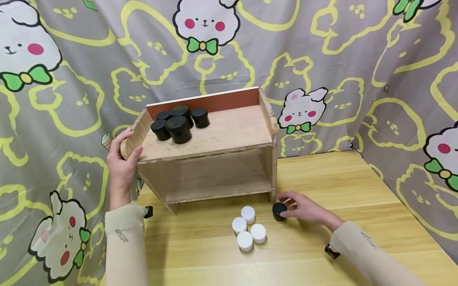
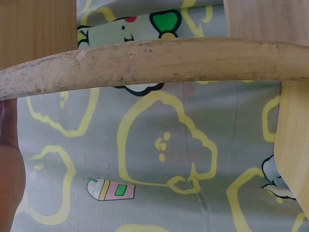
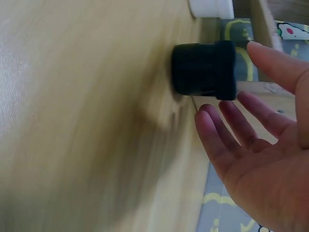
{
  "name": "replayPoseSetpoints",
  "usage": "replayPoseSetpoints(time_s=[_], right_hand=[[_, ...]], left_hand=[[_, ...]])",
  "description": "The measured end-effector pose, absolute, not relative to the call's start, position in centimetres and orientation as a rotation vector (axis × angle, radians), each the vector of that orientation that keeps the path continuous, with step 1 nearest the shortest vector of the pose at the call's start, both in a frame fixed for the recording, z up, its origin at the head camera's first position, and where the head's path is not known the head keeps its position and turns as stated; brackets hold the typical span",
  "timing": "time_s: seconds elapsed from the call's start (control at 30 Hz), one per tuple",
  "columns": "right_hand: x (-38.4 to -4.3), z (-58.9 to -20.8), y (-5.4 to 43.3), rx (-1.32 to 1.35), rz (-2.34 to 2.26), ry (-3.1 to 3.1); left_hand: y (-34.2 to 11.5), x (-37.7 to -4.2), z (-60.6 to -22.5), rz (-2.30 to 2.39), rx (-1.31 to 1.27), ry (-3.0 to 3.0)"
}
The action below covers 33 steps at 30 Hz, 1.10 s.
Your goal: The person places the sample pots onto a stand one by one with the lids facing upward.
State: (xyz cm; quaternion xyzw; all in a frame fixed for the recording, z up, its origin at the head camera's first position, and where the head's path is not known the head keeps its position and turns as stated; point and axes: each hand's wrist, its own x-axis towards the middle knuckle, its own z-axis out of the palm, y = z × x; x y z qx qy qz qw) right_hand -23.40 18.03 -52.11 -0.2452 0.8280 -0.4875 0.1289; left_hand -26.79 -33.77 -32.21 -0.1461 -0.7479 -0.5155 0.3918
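Note:
My left hand (image 1: 121,167) grips the left side panel of a small two-tier wooden shelf (image 1: 232,123), thumb at the front and fingers round the outer edge. In the left wrist view, that panel's worn wooden edge (image 2: 169,62) crosses the picture, with part of the hand (image 2: 9,179) at the left. By the shelf's right foot, a black lidded jar (image 1: 279,212) stands upright on the table. My right hand (image 1: 302,207) is around it with thumb and fingers spread; the right wrist view shows gaps between the fingertips and the jar (image 3: 203,70).
Several black jars (image 1: 180,131) stand grouped at the left of the shelf's top. Several white-lidded jars (image 1: 248,215) cluster on the wooden table (image 1: 200,254) before the shelf. A patterned curtain (image 1: 229,71) hangs close behind and on both sides.

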Motion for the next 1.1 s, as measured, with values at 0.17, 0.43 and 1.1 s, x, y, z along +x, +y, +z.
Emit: replayPoseSetpoints(time_s=[0.17,0.43,1.1], right_hand=[[-23.5,-52.6,17.6,-0.725,-1.391,2.419],[-23.7,-52.9,17.5,-0.756,-1.344,2.436],[-22.7,-50.7,17.3,-0.747,-1.32,2.536]], left_hand=[[-33.7,-26.8,-32.1,-1.302,-0.366,-1.905],[-33.7,-26.8,-32.1,-1.312,-0.36,-1.9],[-33.6,-26.7,-32.1,-1.31,-0.351,-1.903]])
